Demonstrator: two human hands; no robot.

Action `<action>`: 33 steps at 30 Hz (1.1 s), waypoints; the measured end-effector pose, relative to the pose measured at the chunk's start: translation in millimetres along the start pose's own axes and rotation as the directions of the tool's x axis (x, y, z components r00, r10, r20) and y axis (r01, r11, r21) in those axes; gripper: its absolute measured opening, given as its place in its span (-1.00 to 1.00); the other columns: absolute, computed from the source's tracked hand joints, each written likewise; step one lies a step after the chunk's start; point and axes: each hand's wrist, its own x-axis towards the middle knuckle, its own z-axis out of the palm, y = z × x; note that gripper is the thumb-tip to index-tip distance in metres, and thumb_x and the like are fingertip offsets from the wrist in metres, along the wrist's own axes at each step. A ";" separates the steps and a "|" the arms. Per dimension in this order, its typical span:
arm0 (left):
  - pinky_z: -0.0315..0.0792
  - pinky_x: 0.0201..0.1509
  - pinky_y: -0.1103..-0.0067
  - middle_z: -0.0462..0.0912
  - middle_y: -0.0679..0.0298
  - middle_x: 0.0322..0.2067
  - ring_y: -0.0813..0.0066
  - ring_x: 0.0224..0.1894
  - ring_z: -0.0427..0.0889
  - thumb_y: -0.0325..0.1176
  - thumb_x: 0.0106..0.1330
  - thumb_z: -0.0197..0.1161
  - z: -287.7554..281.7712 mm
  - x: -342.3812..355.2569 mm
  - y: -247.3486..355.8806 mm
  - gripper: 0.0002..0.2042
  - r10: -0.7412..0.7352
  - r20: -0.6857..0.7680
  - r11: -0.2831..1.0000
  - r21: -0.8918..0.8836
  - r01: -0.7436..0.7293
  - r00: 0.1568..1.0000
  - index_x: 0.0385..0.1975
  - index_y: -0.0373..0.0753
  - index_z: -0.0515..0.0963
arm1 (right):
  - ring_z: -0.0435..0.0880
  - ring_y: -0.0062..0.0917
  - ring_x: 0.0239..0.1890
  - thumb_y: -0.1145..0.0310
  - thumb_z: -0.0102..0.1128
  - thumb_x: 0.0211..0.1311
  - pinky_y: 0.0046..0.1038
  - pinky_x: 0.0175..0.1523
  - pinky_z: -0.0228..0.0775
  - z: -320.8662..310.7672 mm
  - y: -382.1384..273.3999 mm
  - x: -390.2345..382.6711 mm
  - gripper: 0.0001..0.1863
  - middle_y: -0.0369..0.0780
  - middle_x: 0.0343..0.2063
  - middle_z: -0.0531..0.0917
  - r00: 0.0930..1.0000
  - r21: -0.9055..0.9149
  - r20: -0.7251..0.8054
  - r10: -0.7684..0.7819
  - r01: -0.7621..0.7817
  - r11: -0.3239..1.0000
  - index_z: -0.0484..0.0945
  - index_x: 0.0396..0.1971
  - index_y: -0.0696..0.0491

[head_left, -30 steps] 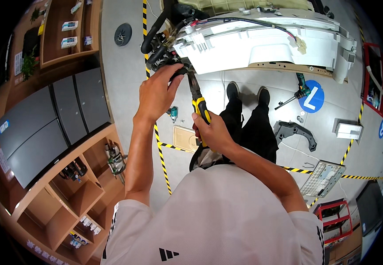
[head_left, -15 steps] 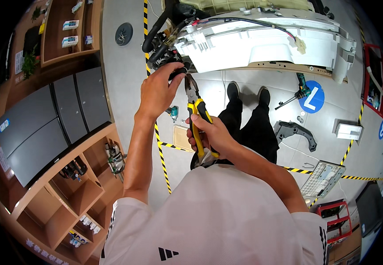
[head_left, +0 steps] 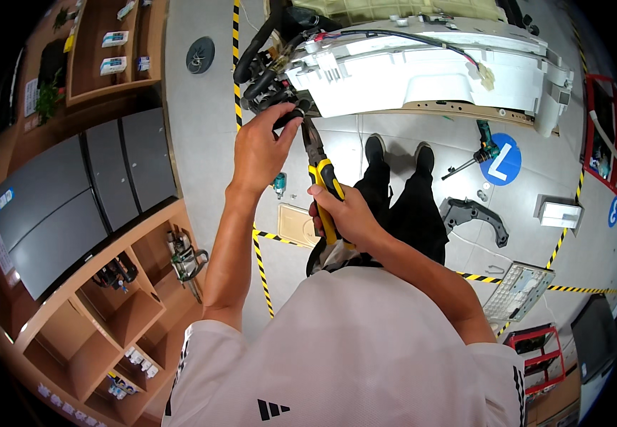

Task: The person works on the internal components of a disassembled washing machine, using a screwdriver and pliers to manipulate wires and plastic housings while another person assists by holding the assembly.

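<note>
Left hand (head_left: 264, 148) raised to the end of a white plastic housing (head_left: 422, 67), fingers pinched together on a black hose end (head_left: 288, 117) beside a bundle of black hoses (head_left: 255, 67); right hand (head_left: 344, 213) wrapped tight around the yellow-and-black handles of pliers (head_left: 320, 171), tool tip pointing up and meeting the pinched hose just under the housing's left corner; red and black wires (head_left: 394, 34) running along the top of the housing; below, on the grey floor (head_left: 201, 142): a cordless drill (head_left: 482, 149) beside a round blue marker (head_left: 502, 164), a dark curved bracket (head_left: 475, 213), a flat tan panel (head_left: 298, 224), yellow-and-black tape lines (head_left: 260, 263); wooden shelves (head_left: 109, 313) along the left edge
</note>
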 end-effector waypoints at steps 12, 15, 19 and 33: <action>0.42 -0.50 0.59 0.70 0.14 -0.43 0.55 -0.62 0.58 -0.29 0.27 0.39 -2.4 3.0 1.4 -0.69 0.026 0.013 0.992 0.120 -0.027 1.000 -0.06 -0.29 0.65 | 0.63 -0.44 0.01 -0.01 0.15 0.36 -0.36 -0.04 0.45 -9.7 1.3 4.6 -0.50 -0.19 -0.19 0.58 0.997 -0.106 0.067 0.034 -0.027 0.994 0.43 -0.03 0.15; 0.48 -0.38 0.49 0.71 0.10 -0.38 0.35 -0.50 0.67 -0.22 0.27 0.38 -5.8 5.8 7.1 -0.70 0.022 0.021 0.978 0.208 -0.026 1.000 -0.12 -0.28 0.67 | 0.64 -0.44 0.01 0.02 0.14 0.35 -0.38 -0.06 0.45 -18.5 1.1 3.6 -0.53 -0.19 -0.19 0.59 0.999 -0.273 0.009 0.040 -0.036 0.961 0.44 -0.05 0.15; 0.50 -0.24 0.37 0.72 0.07 -0.31 0.10 -0.33 0.69 -0.14 0.27 0.36 -8.4 9.3 18.3 -0.69 -0.051 0.089 0.946 0.323 0.019 0.995 -0.17 -0.27 0.69 | 0.62 -0.51 -0.31 0.08 0.13 0.33 -0.46 -0.19 0.44 -31.4 -1.9 -17.1 -0.58 -0.17 -0.36 0.63 0.996 -0.425 -0.089 -0.029 -0.012 0.905 0.50 -0.12 0.19; 0.48 -0.45 0.53 0.69 0.18 -0.39 0.36 -0.57 0.60 -0.34 0.23 0.41 -0.9 -2.3 15.3 -0.84 0.028 -0.290 0.997 -0.057 -0.046 0.956 -0.32 -0.29 0.66 | 0.60 -0.46 0.07 0.09 0.13 0.38 -0.39 0.09 0.41 -44.9 -58.4 -47.6 -0.46 -0.21 0.03 0.56 0.989 -0.503 -0.044 -0.142 0.101 0.859 0.42 0.20 0.14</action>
